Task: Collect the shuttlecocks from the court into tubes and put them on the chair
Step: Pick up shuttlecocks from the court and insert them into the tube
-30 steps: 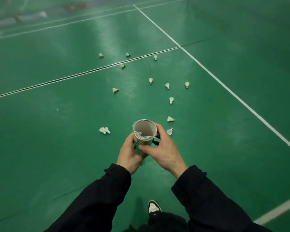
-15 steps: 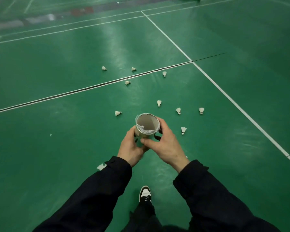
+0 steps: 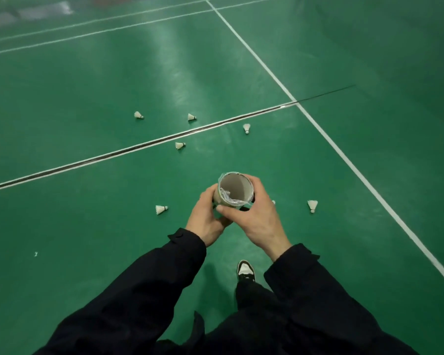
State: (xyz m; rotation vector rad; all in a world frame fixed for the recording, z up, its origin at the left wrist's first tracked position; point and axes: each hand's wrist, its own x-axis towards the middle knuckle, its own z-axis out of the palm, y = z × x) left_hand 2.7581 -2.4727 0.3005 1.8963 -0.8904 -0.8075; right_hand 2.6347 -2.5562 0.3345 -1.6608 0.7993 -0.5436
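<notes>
Open tube (image 3: 237,187) (torn film inside)

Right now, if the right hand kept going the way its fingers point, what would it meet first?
The tube: the right hand already wraps it. Beyond that lies open green floor; the shuttlecock looks nearest that line, though depth is unclear.

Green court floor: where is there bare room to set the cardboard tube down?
The green floor left of the left hand lies bare, below the white shuttlecock. Beyond the white sideline is bare too. Shuttlecocks crowd around the dark seam.
</notes>
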